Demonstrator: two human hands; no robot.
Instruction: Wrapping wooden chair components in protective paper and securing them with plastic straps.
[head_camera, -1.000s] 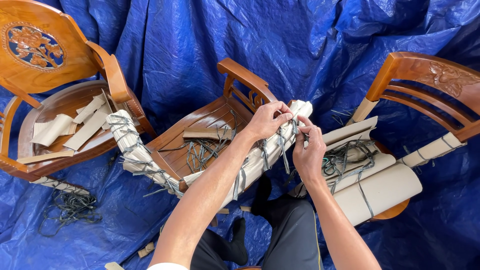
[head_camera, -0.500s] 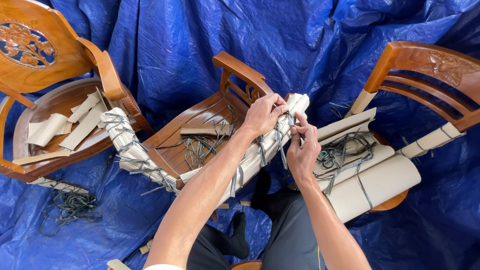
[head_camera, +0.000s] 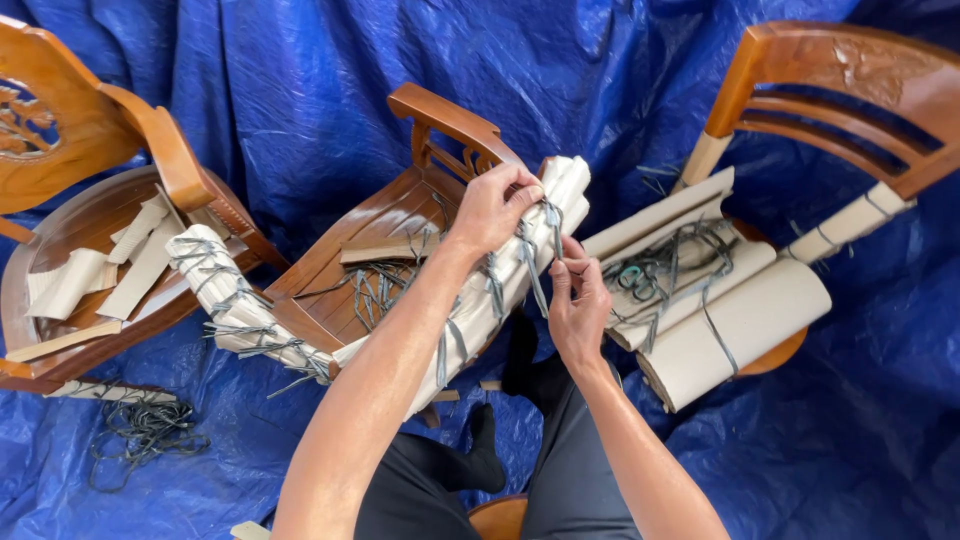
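A crumpled blue tarpaulin (head_camera: 620, 70) covers the whole floor under three wooden chairs. On the middle chair (head_camera: 400, 215), the left hand (head_camera: 492, 208) grips the paper-wrapped armrest (head_camera: 520, 262) while the right hand (head_camera: 575, 305) pinches a grey strap (head_camera: 536, 285) tied round it. Cardboard rolls (head_camera: 740, 330) lie on the right chair.
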